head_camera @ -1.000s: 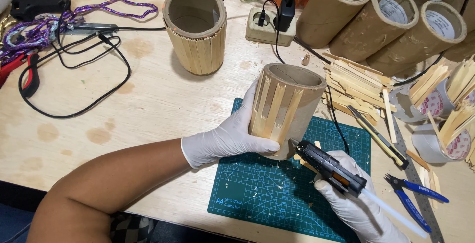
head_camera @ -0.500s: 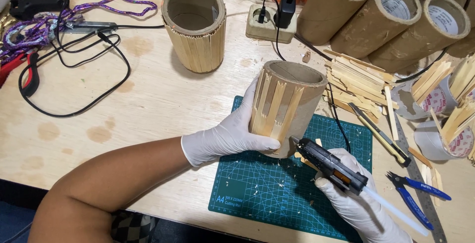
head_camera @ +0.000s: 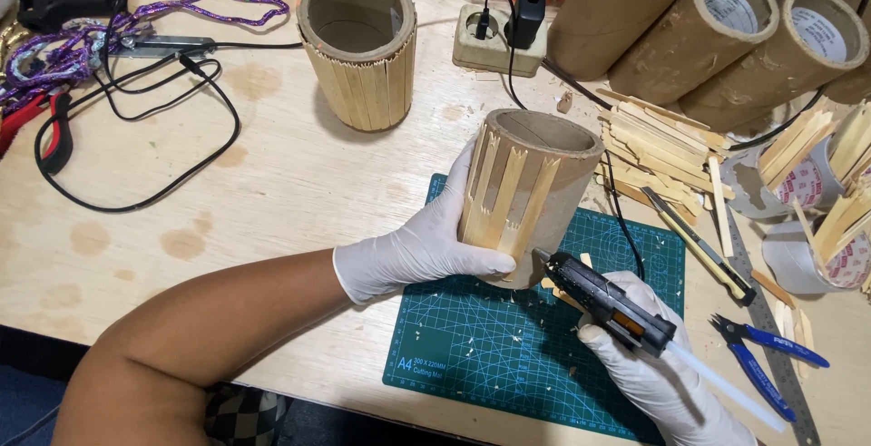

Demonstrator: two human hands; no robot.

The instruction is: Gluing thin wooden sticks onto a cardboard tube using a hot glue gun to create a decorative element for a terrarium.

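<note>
The gloved left hand [head_camera: 419, 251] wraps around the near left side of a cardboard tube [head_camera: 528, 194], fingers pressed on the wooden sticks [head_camera: 502, 194] stuck to its wall; the tube stands upright on the far edge of the green mat [head_camera: 508, 346]. The gloved right hand [head_camera: 655, 382] grips a black glue gun [head_camera: 606, 303], its nozzle just at the tube's base. A stick-covered tube [head_camera: 358, 45] stands farther left, loose sticks [head_camera: 649, 142] to the right, and blue pliers [head_camera: 767, 351] lie near right.
</note>
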